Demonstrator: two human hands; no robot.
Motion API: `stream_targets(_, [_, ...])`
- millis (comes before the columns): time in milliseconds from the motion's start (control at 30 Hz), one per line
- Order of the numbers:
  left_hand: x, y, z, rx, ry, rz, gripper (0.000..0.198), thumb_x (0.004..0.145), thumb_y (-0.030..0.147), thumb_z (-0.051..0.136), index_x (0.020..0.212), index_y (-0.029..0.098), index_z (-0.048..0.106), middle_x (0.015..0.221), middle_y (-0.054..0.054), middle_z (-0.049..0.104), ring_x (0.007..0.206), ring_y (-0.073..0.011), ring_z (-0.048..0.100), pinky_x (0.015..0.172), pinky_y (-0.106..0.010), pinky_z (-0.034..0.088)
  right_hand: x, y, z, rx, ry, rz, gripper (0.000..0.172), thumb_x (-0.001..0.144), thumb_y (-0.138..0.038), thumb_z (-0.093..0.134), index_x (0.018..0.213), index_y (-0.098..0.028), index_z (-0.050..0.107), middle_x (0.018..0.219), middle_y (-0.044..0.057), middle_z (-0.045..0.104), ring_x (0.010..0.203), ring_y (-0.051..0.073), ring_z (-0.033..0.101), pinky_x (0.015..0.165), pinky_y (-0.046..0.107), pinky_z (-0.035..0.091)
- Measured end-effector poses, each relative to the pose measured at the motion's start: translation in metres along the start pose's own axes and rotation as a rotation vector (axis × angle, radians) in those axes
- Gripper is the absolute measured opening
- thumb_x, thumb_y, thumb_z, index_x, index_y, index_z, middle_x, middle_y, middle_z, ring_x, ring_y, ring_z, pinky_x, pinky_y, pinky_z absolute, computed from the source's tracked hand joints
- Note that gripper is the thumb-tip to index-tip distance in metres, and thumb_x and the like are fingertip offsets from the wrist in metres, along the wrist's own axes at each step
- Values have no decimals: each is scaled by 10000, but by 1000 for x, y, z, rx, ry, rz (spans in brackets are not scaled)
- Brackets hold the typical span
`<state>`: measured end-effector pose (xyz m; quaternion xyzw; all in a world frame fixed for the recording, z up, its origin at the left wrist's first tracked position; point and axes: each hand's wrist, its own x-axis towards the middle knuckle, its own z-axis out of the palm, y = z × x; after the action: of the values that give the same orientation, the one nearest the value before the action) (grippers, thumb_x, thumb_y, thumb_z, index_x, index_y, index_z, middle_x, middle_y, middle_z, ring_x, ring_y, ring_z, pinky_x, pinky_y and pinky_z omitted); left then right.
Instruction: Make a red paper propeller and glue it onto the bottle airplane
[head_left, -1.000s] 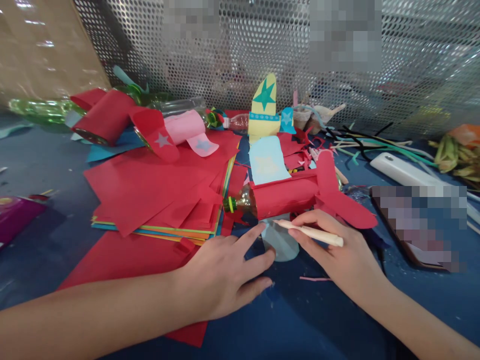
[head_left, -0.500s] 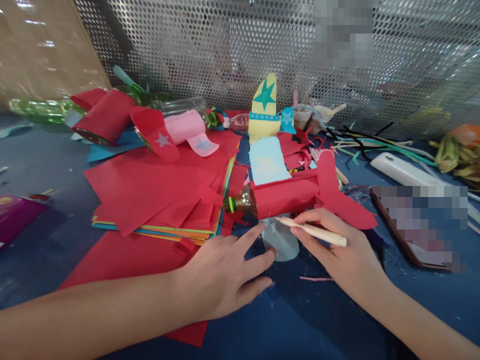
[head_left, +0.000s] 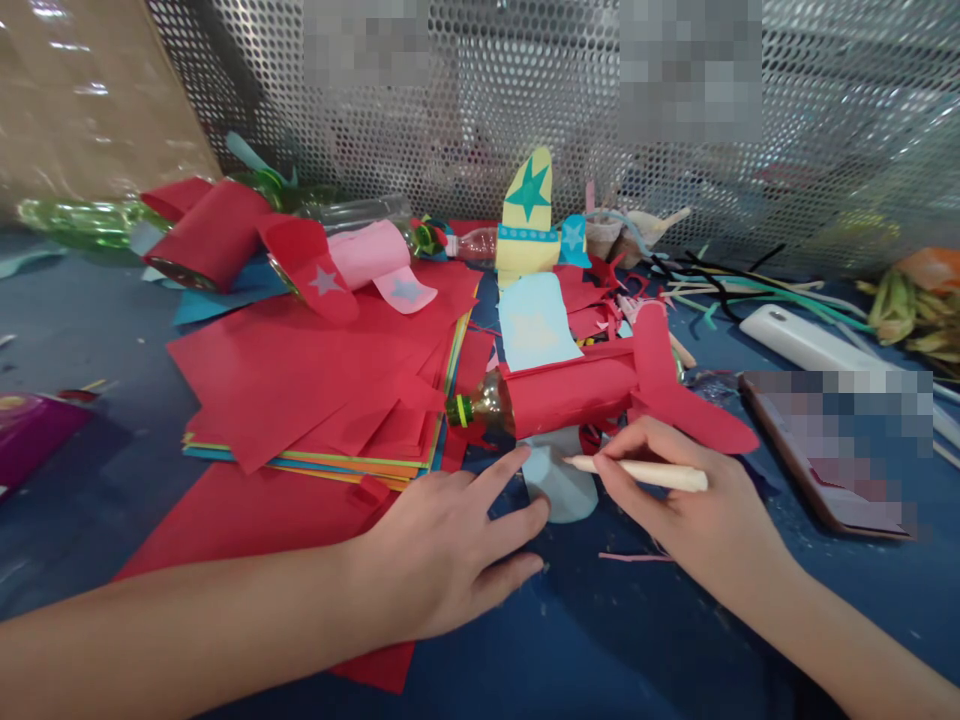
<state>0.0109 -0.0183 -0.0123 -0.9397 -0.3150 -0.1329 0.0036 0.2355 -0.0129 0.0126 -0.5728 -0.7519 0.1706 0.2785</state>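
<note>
My right hand (head_left: 679,490) pinches a cream-coloured pen (head_left: 656,473), its tip at a rounded light blue paper piece (head_left: 562,490). Spread fingers of my left hand (head_left: 472,545) rest at that paper's left edge, pressing it near the table. Just behind lies a bottle wrapped in red paper (head_left: 574,393), on its side with its green cap (head_left: 460,410) pointing left. A light blue paper flap (head_left: 536,322) with a pale star stands up from its far side. Red paper fins (head_left: 694,420) stick out at its right end.
Stacked red and coloured paper sheets (head_left: 322,370) lie at left. Several decorated bottles, including a yellow paper one (head_left: 529,245), line the back before a perforated metal panel (head_left: 465,110). A phone (head_left: 825,460), a white power strip (head_left: 817,345) and wires (head_left: 735,285) are at right.
My right hand and the pen have shifted slightly right and down, moving the tip across the blue paper. My left hand has hardly moved.
</note>
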Motion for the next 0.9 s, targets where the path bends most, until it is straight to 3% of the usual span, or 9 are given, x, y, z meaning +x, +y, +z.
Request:
stream_targets(267, [0,-1,0,-1,-20,4,337,946,373,334,1118,235,589,1298,-168,509,647,-192,627,532,-361,528,-2,0,-4,-34,2,-33,182,801,-207,536,652,-227,433,516,-74,457,422,88,383,425,191,356])
stream_targets(900, [-1,-1,1,-6,-39,1,326,941,369,345,1136,239,571,1324,-172,488,672,-201,637,530,-357,526,-1,-6,7,11,-12,-92,184,834,-213,530,663,-224,463,569,-42,549,492,108,518,471,212,409])
